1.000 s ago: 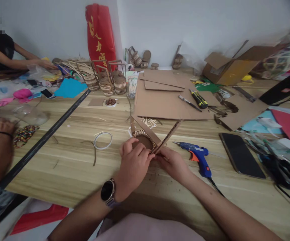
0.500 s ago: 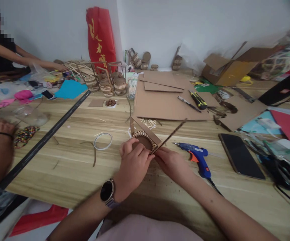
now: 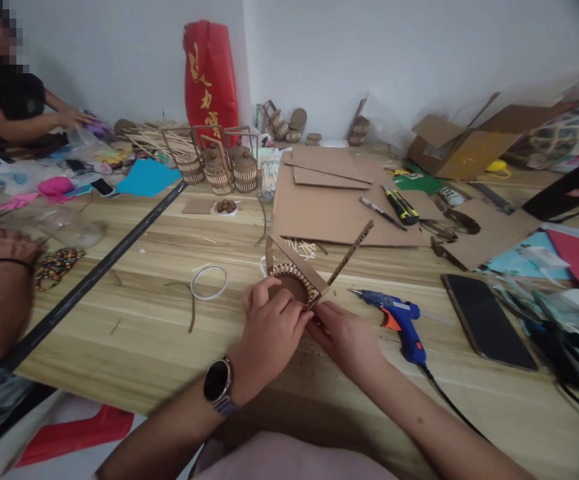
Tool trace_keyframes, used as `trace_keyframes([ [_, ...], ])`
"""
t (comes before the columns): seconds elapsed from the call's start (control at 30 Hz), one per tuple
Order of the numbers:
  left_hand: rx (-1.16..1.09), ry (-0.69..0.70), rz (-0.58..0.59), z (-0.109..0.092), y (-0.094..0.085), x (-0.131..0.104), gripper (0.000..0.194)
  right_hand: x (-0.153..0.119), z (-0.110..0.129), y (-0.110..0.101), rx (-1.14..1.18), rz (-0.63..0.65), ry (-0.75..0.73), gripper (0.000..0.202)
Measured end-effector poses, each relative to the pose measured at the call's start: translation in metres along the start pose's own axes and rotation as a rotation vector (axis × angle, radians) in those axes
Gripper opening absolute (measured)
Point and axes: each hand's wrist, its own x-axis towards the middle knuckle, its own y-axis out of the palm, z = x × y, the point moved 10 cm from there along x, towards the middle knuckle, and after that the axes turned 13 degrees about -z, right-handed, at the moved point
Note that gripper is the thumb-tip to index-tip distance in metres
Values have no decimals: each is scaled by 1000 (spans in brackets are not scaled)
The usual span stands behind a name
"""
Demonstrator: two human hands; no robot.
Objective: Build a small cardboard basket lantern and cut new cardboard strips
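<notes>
My left hand (image 3: pixel 274 323), with a watch at the wrist, is closed around the near left side of a small round cardboard basket (image 3: pixel 289 285). Its rim is lined with short pale sticks, and a flat cardboard handle frame (image 3: pixel 297 263) rises from it. My right hand (image 3: pixel 347 337) pinches a thin cardboard strip (image 3: pixel 352 259) against the basket's right side, the strip's free end pointing up and right. The fingertips of both hands nearly meet there and hide the joint. A blue glue gun (image 3: pixel 394 317) lies just right of my right hand.
Left of the basket lies a white ring (image 3: pixel 209 282). Beyond are cardboard sheets (image 3: pixel 329 213), a yellow-black cutter (image 3: pixel 399 205) and finished baskets (image 3: pixel 244 170). A phone (image 3: pixel 487 320) rests at the right. Another person's hand (image 3: pixel 4 247) is at the left; a further person sits behind.
The view has shifted slightly, moving everything a little right and down. My hands keep their hold on the basket and strip. The far person's hands have drawn back toward the body.
</notes>
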Motion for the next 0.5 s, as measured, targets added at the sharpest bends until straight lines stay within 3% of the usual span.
trace_keyframes([
  [0.5, -33, -11, 30, 2, -1, 0, 10, -9, -4, -1, 100, -134, -53, 37],
])
